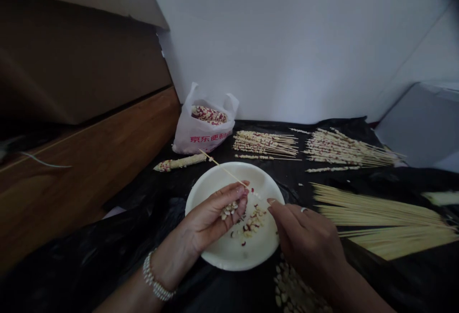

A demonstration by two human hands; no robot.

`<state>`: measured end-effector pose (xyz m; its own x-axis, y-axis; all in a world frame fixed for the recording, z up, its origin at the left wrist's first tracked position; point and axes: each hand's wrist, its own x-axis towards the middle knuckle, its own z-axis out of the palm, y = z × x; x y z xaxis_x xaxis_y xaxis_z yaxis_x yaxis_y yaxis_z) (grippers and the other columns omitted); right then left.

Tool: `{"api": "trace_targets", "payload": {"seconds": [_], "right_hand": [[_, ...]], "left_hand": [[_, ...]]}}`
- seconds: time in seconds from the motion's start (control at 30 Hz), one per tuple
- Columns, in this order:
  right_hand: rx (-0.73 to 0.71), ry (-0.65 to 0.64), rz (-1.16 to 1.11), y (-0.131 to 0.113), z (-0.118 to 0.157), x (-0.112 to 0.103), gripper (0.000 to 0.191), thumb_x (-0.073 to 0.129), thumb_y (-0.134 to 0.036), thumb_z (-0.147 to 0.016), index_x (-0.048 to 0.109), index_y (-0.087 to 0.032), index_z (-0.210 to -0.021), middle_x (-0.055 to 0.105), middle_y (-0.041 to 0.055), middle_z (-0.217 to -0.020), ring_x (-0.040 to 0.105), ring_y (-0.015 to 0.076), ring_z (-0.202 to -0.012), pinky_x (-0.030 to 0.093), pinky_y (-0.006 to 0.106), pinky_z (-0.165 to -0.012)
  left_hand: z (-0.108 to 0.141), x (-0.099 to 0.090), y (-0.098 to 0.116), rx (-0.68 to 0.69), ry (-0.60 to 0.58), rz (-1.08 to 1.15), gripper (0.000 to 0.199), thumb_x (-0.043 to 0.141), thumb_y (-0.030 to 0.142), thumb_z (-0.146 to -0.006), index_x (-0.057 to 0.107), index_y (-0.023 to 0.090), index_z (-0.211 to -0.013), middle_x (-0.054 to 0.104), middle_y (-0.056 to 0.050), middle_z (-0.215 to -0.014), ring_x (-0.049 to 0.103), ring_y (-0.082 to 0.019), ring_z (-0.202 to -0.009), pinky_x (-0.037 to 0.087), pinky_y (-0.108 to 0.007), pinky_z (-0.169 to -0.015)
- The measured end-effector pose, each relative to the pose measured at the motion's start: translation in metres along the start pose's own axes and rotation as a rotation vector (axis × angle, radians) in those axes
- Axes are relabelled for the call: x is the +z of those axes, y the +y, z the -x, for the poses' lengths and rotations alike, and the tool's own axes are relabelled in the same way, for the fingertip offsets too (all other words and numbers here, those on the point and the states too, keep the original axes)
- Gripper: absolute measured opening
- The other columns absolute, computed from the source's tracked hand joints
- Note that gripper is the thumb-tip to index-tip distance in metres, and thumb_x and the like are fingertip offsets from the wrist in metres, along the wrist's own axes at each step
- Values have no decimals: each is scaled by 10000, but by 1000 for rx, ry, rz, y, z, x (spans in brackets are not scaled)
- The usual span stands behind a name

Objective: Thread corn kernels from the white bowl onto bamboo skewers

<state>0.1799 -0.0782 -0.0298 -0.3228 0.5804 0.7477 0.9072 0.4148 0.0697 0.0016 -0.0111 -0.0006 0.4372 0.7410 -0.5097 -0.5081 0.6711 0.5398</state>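
My left hand pinches a thin wooden skewer between thumb and finger, with several pale corn kernels cupped in its palm. A kernel sits near the skewer's far upper-left end. Just past my left fingertips, more kernels line up along it toward my right hand, which is closed at the lower-right end. My right fingers partly hide that end. Under both hands stands a white bowl, with loose yellowish and dark red kernels in its bottom.
Behind the bowl are a plastic bag of speckled corn cobs and a mostly stripped cob. Kernel-threaded skewers lie in two piles, middle and right. Bare skewers fan out nearer. More kernels lie below my right hand.
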Motion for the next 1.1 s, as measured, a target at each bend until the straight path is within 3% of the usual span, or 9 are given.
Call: {"api": "trace_targets", "payload": {"seconds": [0.2,0.33,0.63,0.87,1.1], "right_hand": [[4,16,-2,4,3,1,182,489,-125,-868,596,-117,-1016,646,19,-692,558,115,-579,366,261,-531],[-33,-13,-16,3,3,0,194,454,-108,-873,609,-106,-990,650,31,-701,566,116,-588,374,263,-527],[-2,-3,-41,-2,2,1,176,477,-101,-865,614,-110,-976,645,26,-683,592,121,-631,399,255,-578],[11,-51,-14,-2,3,1,186,471,-105,-867,624,-129,-970,613,0,-655,541,111,-572,357,258,-568],[65,-126,97,14,5,2,225,450,-158,-887,639,-173,-1009,624,7,-712,524,144,-614,329,284,-586]], "left_hand": [[-8,-10,34,201,55,290,229,594,86,-822,637,102,-1046,682,-51,-880,657,-103,-756,563,-204,-713],[-10,-14,43,251,70,338,242,599,93,-822,632,139,-1057,670,-34,-886,651,-100,-771,559,-202,-714],[-8,-8,25,238,97,221,231,590,35,-802,656,123,-1004,683,-43,-908,650,-91,-763,553,-177,-711],[-6,-7,-8,36,-40,0,209,689,75,-736,689,92,-944,687,-65,-835,649,-107,-773,536,-178,-734],[-6,-7,17,140,81,117,219,666,32,-739,677,116,-941,693,-53,-878,653,-101,-765,541,-173,-706]]}}
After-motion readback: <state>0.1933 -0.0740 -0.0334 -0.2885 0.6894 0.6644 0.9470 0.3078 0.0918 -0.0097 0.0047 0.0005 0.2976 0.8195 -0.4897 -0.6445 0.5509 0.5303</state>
